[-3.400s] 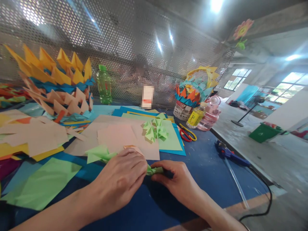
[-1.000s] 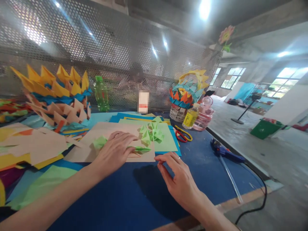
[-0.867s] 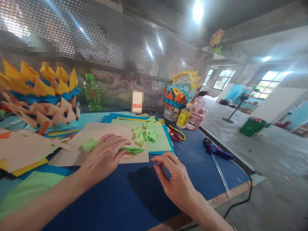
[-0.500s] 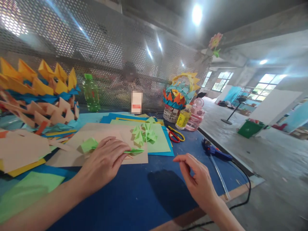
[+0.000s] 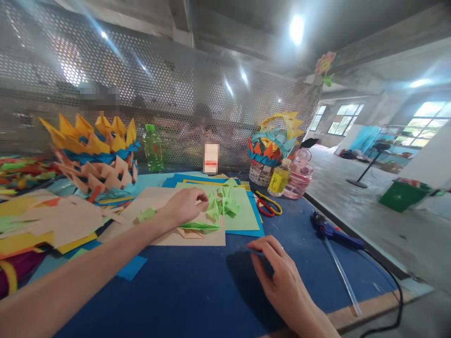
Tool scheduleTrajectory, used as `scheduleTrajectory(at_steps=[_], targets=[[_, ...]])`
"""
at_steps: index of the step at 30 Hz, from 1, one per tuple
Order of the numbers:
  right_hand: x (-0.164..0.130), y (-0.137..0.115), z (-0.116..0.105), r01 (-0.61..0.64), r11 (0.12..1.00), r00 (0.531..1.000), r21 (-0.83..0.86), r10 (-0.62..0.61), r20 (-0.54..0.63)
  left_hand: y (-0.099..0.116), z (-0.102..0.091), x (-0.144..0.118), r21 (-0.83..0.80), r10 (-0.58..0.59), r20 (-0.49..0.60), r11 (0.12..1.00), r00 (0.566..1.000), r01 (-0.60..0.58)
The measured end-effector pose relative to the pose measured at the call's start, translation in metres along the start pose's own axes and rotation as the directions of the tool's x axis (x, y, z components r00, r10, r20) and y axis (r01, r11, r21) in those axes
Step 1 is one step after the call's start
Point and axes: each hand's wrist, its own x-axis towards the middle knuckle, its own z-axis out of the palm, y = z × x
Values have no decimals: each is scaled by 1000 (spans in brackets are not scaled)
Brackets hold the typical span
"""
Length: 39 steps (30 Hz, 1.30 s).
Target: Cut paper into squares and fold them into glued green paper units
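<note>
My left hand [image 5: 186,205] is over the beige paper sheet [image 5: 165,240], its fingers curled beside a cluster of green folded paper pieces [image 5: 223,206]. Whether anything is between those fingertips I cannot make out. Just below that hand lies a long green folded paper strip [image 5: 200,227], next to a small beige folded piece [image 5: 190,234]. Under my left forearm's far side sits another green paper piece [image 5: 145,215]. My right hand [image 5: 278,270] hovers above the blue table, fingers bent, with a gap between thumb and forefinger.
Red-and-yellow scissors [image 5: 269,205] and a blue glue gun [image 5: 338,237] with a cord lie at right, near a clear glue stick [image 5: 341,274]. Bottles [image 5: 280,178] and paper baskets [image 5: 268,150] stand behind. A folded-paper bowl [image 5: 97,164] and paper scraps fill the left.
My left hand has let go of the green strip and moved up and right toward the green cluster. The strip stays on the beige sheet. The view has shifted left.
</note>
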Motion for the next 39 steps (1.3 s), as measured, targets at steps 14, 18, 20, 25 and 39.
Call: scheduleTrajectory(at_steps=[14, 18, 20, 25, 39], targets=[[-4, 2, 4, 72, 997, 997, -11, -72, 33, -10, 14, 23, 14, -148, 196, 989, 969, 148], [-4, 3, 4, 75, 997, 997, -17, -75, 33, -9, 21, 29, -95, -114, 251, 985, 961, 141], [-4, 3, 5, 81, 997, 996, -17, -80, 29, -5, 20, 29, -155, -78, 247, 981, 966, 118], [-4, 1, 1, 38, 996, 999, 78, -40, 15, 14, 12, 14, -276, 16, 124, 961, 992, 19], [28, -33, -3, -561, 236, 821, 793, 284, 496, 58, 21, -61, -608, 288, -138, 731, 948, -311]])
